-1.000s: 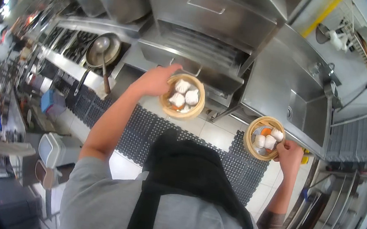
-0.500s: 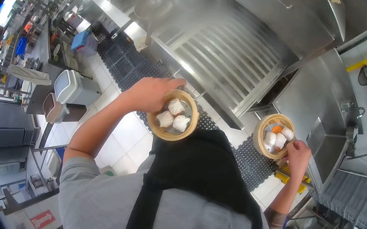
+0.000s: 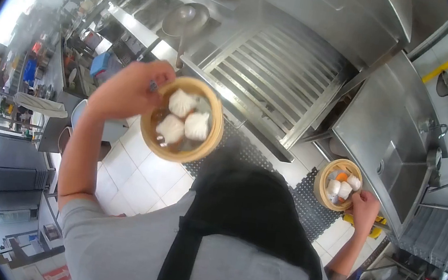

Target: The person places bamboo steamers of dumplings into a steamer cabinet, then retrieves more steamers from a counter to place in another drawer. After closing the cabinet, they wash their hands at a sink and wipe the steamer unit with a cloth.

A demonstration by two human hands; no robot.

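Observation:
My left hand point(image 3: 126, 90) grips the rim of a round bamboo steamer basket point(image 3: 210, 138), lifted close to the camera. Three white dumplings point(image 3: 183, 117) lie inside it. My right hand point(image 3: 365, 206) holds a second, smaller-looking bamboo steamer basket point(image 3: 320, 186) low at my right side, with white dumplings and an orange piece point(image 3: 342, 177) in it. A black apron and grey shirt fill the bottom of the view.
An open steel steamer cabinet with a slatted rack point(image 3: 277, 74) stands ahead. A steel sink point(image 3: 397, 144) is to the right. A ladle point(image 3: 181, 20) rests on the stove counter at the upper left. Black rubber mats point(image 3: 306, 200) cover the tiled floor.
My left hand has raised its basket up and to the left, nearer the camera. The right hand's basket has dropped a little lower.

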